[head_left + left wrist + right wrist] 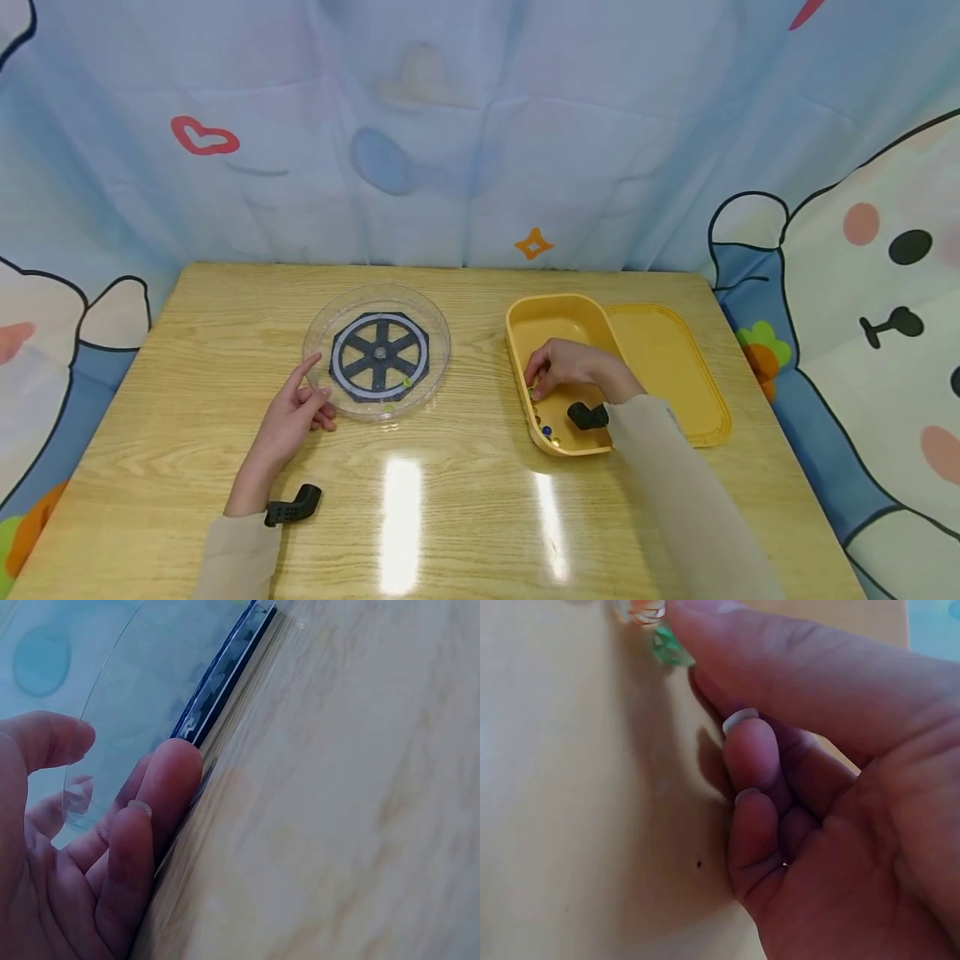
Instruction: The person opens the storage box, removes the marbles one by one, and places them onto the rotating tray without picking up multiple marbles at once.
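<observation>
My left hand [288,421] rests at the near left rim of a round clear plastic dish [441,371], fingers loosely bent against its edge. Through the dish shows a dark spoked disc [381,392]; two green marbles lie in the dish. In the left wrist view, the fingertips meet the clear wall close over the table. Reaching into a yellow plastic bin [517,308], my right hand [573,367] pinches a green glass marble [667,646] low over the bin's floor. Beside it in the right wrist view is a clear marble with orange swirls [641,610].
Several marbles, one of them dark blue [547,431], lie at the bin's near left corner. A flat yellow lid [667,367] lies to the bin's right. The wooden table [480,500] ends at a printed curtain [465,167] behind.
</observation>
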Demonstrator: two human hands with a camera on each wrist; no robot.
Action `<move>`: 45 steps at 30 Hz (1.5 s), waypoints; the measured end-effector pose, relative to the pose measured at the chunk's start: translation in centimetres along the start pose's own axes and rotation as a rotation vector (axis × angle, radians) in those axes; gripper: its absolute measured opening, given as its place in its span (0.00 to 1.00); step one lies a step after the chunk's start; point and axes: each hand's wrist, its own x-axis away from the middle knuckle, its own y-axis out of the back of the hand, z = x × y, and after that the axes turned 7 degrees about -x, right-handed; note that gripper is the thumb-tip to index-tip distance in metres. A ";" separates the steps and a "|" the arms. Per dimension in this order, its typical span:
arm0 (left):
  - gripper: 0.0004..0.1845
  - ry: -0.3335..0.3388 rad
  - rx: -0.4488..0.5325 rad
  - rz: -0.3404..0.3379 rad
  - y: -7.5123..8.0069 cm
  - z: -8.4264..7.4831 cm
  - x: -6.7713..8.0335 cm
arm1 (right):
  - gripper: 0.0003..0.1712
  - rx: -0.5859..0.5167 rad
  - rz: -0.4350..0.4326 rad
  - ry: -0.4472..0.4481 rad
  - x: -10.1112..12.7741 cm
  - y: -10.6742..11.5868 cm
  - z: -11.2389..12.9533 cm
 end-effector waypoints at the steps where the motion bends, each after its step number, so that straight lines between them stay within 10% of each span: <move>1: 0.33 -0.001 0.001 -0.002 0.0 0.1 0.0 | 0.08 0.009 -0.004 -0.004 -0.1 0.0 0.1; 31: 0.33 0.007 0.025 -0.009 0.0 0.4 -0.3 | 0.07 0.013 -0.010 0.083 0.5 0.9 0.1; 45: 0.33 -0.003 0.038 -0.001 0.1 0.4 -0.4 | 0.11 -0.045 -0.243 0.158 2.3 1.6 1.6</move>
